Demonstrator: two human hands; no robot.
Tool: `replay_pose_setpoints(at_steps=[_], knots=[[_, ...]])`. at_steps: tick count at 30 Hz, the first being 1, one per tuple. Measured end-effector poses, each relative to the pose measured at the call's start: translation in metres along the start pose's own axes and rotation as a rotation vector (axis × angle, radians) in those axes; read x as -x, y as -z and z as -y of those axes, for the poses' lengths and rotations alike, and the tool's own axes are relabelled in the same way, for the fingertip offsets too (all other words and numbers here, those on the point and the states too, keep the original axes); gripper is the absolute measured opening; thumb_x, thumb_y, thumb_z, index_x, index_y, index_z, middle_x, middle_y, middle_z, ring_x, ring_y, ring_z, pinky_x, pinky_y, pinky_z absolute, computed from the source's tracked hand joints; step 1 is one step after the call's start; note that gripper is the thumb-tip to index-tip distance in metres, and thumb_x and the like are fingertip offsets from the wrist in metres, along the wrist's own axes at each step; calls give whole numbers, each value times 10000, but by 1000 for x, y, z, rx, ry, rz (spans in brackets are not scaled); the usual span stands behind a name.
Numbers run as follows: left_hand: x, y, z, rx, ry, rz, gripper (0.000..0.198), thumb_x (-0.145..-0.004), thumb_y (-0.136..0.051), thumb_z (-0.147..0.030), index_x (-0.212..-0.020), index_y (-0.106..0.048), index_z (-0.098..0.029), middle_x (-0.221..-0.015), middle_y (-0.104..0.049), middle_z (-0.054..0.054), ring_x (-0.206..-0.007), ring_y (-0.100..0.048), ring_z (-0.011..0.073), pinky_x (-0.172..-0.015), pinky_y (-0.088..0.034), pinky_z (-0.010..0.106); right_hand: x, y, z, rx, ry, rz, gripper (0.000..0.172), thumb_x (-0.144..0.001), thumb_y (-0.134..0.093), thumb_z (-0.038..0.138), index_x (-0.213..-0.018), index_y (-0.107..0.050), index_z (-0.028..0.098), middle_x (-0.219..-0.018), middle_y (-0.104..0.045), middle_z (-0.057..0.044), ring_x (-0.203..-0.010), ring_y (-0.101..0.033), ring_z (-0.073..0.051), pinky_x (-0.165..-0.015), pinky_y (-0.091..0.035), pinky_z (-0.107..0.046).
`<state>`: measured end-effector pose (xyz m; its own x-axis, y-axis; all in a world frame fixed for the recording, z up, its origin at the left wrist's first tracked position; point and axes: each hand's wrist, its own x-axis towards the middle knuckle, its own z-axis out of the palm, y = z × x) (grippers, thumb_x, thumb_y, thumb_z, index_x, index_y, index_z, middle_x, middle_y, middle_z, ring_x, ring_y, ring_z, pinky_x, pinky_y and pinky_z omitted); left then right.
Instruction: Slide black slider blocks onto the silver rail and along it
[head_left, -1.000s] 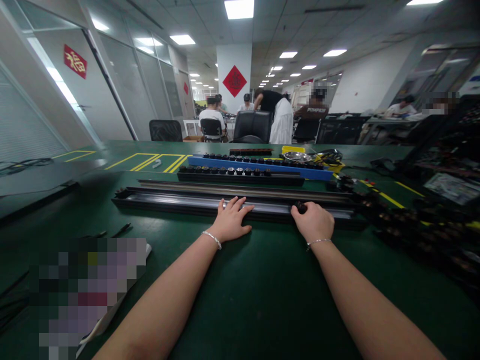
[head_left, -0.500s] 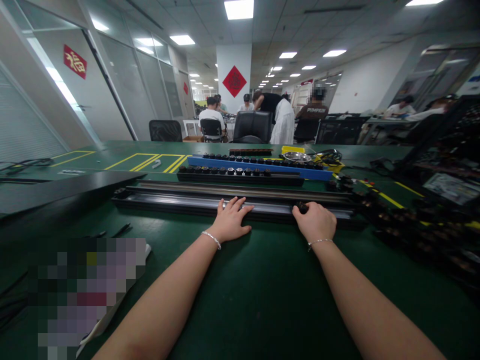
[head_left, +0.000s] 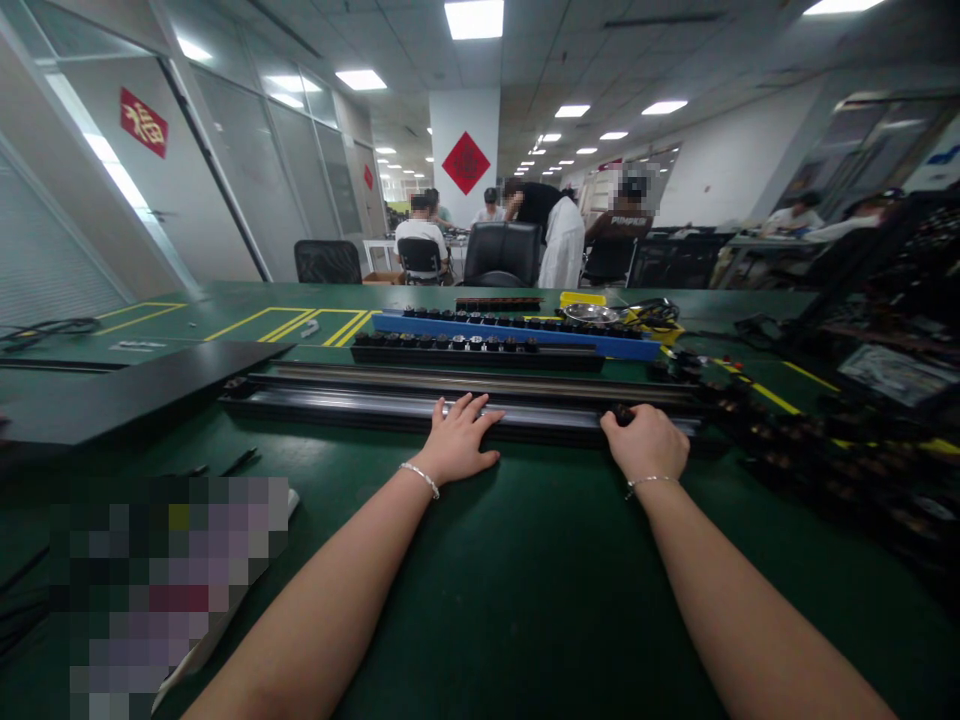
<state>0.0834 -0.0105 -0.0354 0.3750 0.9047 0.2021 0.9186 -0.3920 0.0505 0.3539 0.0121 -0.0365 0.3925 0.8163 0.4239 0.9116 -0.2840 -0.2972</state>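
Observation:
A long black rail (head_left: 337, 405) with a shiny metal channel lies across the green table in front of me. My left hand (head_left: 457, 442) rests on its middle, fingers spread over the channel, holding nothing. Farther right, my right hand (head_left: 651, 445) is closed around a small dark part (head_left: 622, 414) at the channel. Most of that part is hidden by the fingers, so its kind is unclear. Just behind runs a black tray (head_left: 480, 357) with a row of small black parts, and behind that a blue tray (head_left: 637, 346) with more of them.
Many loose dark parts (head_left: 832, 440) are heaped at the right. A metal bowl (head_left: 592, 314) and a yellow bin (head_left: 583, 299) stand at the back. Left are a dark flat panel (head_left: 150, 390) and a blurred-out packet (head_left: 217, 560). Several people sit or stand beyond the table.
My right hand has slid a little to the right along the rail with the small dark part. My left hand stays in place on the rail.

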Motion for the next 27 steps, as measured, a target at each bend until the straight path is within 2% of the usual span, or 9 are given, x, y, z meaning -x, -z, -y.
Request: replay_pose_setpoints(at_steps=[10,27], knots=[[0,-2,2,8,-13,0,660,-751,-552,-520,-1364,-361,-368,-1504,-280,31,-1377,-198,306,-1076,-82,609,-6,1,-14,-18,-65,-27,433,-764,-442,450,-944,-651,116,-902,-638,-149,-865,-569,-274,-804,-371,-398],[-1,-1,2,4,-4,14,662,-751,-555,-522,-1365,-355,-372,-1510,-267,23,-1378,-193,314,-1079,-76,608,-8,1,-18,-5,-105,-24,407,-762,-453,426,-945,-650,121,-904,-623,-142,-864,-554,-266,-824,-367,-405]])
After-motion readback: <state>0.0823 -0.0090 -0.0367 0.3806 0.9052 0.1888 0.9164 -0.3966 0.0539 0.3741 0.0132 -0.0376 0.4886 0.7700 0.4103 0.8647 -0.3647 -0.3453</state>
